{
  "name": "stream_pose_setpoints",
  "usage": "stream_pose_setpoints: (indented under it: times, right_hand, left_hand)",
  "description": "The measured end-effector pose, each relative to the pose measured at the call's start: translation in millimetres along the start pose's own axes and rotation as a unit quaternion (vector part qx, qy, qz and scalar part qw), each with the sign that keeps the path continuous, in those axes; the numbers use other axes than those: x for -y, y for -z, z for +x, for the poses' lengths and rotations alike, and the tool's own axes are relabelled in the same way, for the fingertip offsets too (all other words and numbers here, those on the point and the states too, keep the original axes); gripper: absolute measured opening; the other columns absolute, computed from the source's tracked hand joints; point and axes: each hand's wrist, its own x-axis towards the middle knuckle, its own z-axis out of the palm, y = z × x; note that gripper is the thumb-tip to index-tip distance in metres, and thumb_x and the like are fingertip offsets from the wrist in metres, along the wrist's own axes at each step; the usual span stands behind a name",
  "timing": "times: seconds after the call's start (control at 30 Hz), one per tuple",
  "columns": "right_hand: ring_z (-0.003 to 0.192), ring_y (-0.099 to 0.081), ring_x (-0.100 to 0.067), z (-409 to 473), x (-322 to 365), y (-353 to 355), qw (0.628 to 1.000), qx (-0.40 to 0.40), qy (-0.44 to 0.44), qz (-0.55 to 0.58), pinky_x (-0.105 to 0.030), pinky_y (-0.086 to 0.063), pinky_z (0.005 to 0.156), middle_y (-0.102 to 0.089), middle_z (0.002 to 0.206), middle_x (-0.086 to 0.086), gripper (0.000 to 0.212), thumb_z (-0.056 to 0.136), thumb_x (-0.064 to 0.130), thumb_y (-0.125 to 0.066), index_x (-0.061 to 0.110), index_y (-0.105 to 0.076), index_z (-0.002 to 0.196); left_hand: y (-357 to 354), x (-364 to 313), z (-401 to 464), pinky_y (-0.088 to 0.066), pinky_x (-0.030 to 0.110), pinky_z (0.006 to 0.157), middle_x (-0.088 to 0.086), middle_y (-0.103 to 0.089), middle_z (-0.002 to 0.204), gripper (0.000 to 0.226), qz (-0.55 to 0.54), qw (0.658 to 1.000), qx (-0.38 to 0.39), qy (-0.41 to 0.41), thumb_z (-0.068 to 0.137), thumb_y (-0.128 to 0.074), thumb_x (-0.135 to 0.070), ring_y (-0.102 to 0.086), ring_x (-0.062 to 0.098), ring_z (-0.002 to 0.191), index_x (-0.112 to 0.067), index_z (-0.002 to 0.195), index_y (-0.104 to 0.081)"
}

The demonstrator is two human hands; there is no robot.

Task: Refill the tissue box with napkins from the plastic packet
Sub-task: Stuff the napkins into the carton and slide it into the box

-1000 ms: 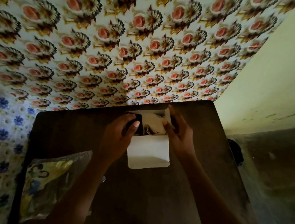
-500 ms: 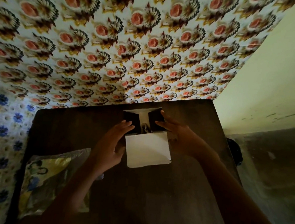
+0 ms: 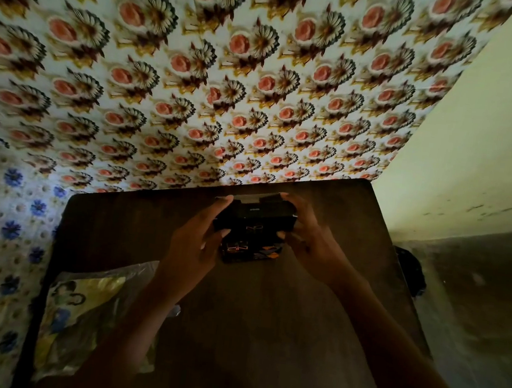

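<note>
both hands, left [image 3: 193, 244] and right [image 3: 312, 245], grip tissue box [image 3: 253, 232] ends; long axis left-right on dark table [image 3: 263, 338], floral wall [image 3: 198, 75] behind.

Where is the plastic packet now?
In the head view the plastic packet lies at the near left corner of the dark table, partly under the left forearm. It is apart from the black tissue box held between both hands.

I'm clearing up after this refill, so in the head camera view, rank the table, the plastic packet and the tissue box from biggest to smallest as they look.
1. Table, by far the largest.
2. Plastic packet, though it lies nearer the camera, which enlarges it.
3. Tissue box, smallest, partly covered by the left hand and right hand gripping it.
</note>
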Motion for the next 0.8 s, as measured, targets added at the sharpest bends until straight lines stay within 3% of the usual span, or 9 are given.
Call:
stream_pose_setpoints:
  times: [0.07,0.17,0.27,0.33,0.4,0.47,0.6,0.73,0.8]
  right_hand:
    - [0.122,-0.06,-0.012,0.3,0.4,-2.1,1.0,-0.007,-0.016,0.006,-0.02,-0.059,0.084,-0.047,0.14,0.011,0.062,0.101,0.015,-0.056,0.037,-0.025,0.15]
    - [0.117,-0.065,-0.017,3.9,-2.0,-3.6,0.999,-0.007,-0.04,-0.015,-0.026,-0.063,0.08,-0.054,0.135,0.006,0.06,0.102,0.011,-0.055,0.037,-0.028,0.148]
    - [0.114,-0.066,-0.018,15.4,-1.4,-3.2,0.997,-0.005,-0.075,-0.023,-0.023,-0.063,0.077,-0.058,0.129,0.002,0.06,0.099,0.005,-0.055,0.036,-0.03,0.145]
    - [0.119,-0.062,-0.023,26.4,-1.1,-1.4,0.994,0.0,-0.103,-0.026,-0.03,-0.063,0.079,-0.054,0.133,-0.002,0.063,0.096,0.002,-0.058,0.035,-0.033,0.144]
    - [0.125,-0.056,-0.031,36.5,-0.5,1.8,0.989,0.02,-0.147,-0.028,-0.043,-0.063,0.083,-0.046,0.14,-0.008,0.066,0.093,0.001,-0.063,0.033,-0.036,0.145]
    - [0.119,-0.055,-0.03,44.7,2.7,5.2,0.981,0.043,-0.189,0.007,-0.043,-0.065,0.073,-0.043,0.137,-0.006,0.065,0.091,-0.002,-0.065,0.031,-0.04,0.141]
    - [0.111,-0.061,-0.031,54.9,6.5,9.4,0.966,0.071,-0.236,0.075,-0.045,-0.065,0.07,-0.047,0.125,0.0,0.06,0.09,-0.007,-0.063,0.026,-0.046,0.138]
    - [0.117,-0.062,-0.037,59.9,3.1,9.5,0.959,0.079,-0.266,0.058,-0.048,-0.064,0.076,-0.048,0.142,-0.012,0.072,0.09,-0.004,-0.066,0.023,-0.039,0.151]
    - [0.114,-0.063,-0.032,60.2,3.8,8.5,0.96,0.086,-0.263,0.038,-0.04,-0.065,0.073,-0.045,0.148,-0.013,0.075,0.091,-0.001,-0.067,0.025,-0.034,0.154]
  left_hand:
    - [-1.4,2.7,3.3,-0.053,0.011,0.092,-0.008,-0.059,0.135,0.053,0.022,0.999,-0.024,-0.024,0.099,-0.061,-0.009,-0.056,-0.011,0.117,-0.036,0.142,-0.046]
    - [-3.7,9.8,12.2,-0.05,0.019,0.102,-0.007,-0.054,0.141,0.04,0.055,0.997,-0.039,-0.033,0.1,-0.06,-0.011,-0.05,-0.005,0.129,-0.019,0.139,-0.055]
    - [-4.6,7.2,26.0,-0.04,0.018,0.103,0.004,-0.051,0.144,0.037,0.081,0.996,-0.026,0.002,0.101,-0.057,-0.018,-0.042,0.003,0.129,-0.016,0.138,-0.055]
    - [-3.9,6.2,37.3,-0.04,0.018,0.098,0.007,-0.05,0.144,0.035,0.08,0.996,0.003,0.033,0.101,-0.056,-0.018,-0.042,0.008,0.127,-0.014,0.137,-0.056]
    - [-2.6,10.7,47.9,-0.046,0.029,0.099,0.007,-0.049,0.143,0.035,0.07,0.993,0.051,0.074,0.1,-0.058,-0.019,-0.046,0.016,0.129,-0.015,0.135,-0.056]
    - [-0.7,14.2,58.0,-0.05,0.037,0.1,0.006,-0.051,0.142,0.039,0.049,0.984,0.097,0.141,0.097,-0.062,-0.016,-0.05,0.022,0.131,-0.017,0.135,-0.056]
    - [-1.2,14.5,69.2,-0.045,0.013,0.075,0.007,-0.057,0.141,0.045,0.001,0.968,0.118,0.223,0.094,-0.067,-0.013,-0.056,0.013,0.117,-0.021,0.137,-0.058]
    - [-3.8,19.6,65.5,-0.041,0.024,0.094,0.005,-0.052,0.148,0.047,0.008,0.969,0.085,0.233,0.091,-0.071,-0.015,-0.051,0.02,0.134,-0.025,0.135,-0.06]
    - [-4.7,21.8,63.3,-0.049,0.032,0.097,0.001,-0.049,0.148,0.052,-0.017,0.966,0.072,0.248,0.09,-0.072,-0.016,-0.052,0.021,0.131,-0.026,0.138,-0.057]
